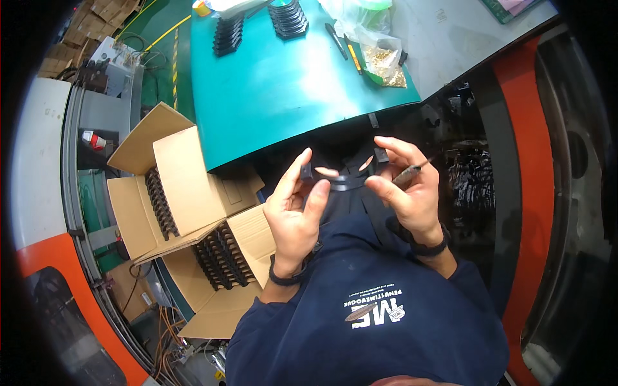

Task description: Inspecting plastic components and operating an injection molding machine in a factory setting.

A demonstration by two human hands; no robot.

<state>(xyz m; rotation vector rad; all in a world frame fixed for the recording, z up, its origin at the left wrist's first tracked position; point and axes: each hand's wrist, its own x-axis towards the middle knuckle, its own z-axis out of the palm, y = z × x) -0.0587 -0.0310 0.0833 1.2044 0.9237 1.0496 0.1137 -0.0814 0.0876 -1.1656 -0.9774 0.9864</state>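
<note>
A curved black plastic part [342, 183] is held up between both hands, just below the edge of the teal table [270, 96]. My left hand [297, 212] pinches its left end with thumb and fingers. My right hand [407, 190] grips its right end and also holds a thin grey pointed tool [408, 172] that sticks out to the right. Both wrists carry dark bands, above dark blue sleeves.
Two open cardboard boxes [174, 193] filled with rows of the same black parts [222, 254] stand at my left. On the teal table lie stacks of black parts [288, 18], pens [344, 45] and clear bags of small brass pieces [383, 61]. An orange-edged machine frame [528, 193] curves along the right.
</note>
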